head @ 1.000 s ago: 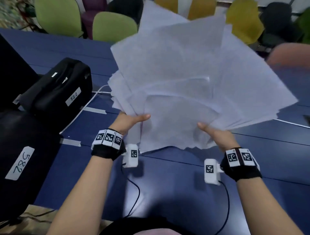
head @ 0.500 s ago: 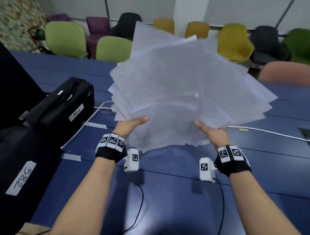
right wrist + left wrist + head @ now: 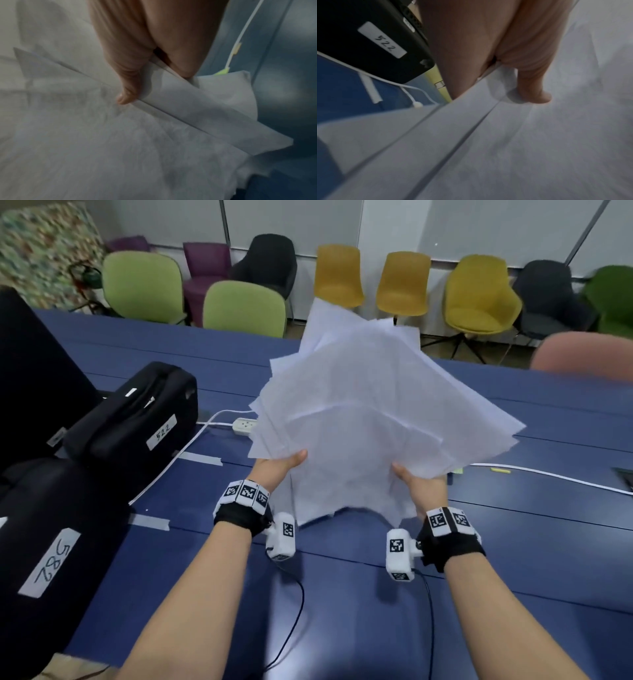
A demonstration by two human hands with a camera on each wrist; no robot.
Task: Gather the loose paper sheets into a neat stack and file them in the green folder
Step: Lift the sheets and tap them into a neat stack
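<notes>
A fanned, uneven bundle of white paper sheets [image 3: 370, 419] is held up above the blue table [image 3: 342, 594], tilted away from me. My left hand [image 3: 281, 465] pinches its lower left edge, thumb on top [image 3: 537, 94] and fingers hidden beneath. My right hand [image 3: 416, 482] pinches the lower right edge the same way, thumb pressed on the sheets [image 3: 126, 97]. The sheets [image 3: 505, 148] fill both wrist views, with their edges staggered [image 3: 188, 121]. A yellow-green strip [image 3: 436, 81] shows past my left palm; whether it is the folder I cannot tell. No green folder is visible in the head view.
Two black cases labelled 522 [image 3: 137, 419] and 582 [image 3: 51, 542] stand at the left. A white power strip [image 3: 244, 424] and its cable [image 3: 548, 474] lie behind the papers. Coloured chairs [image 3: 239, 306] line the far side. Wrist-camera cables [image 3: 294, 611] trail on the table.
The bundle has dropped and tipped away from me, moving right in view. Both hands keep their grip on its lower edges. My head has lifted, showing more of the room.
</notes>
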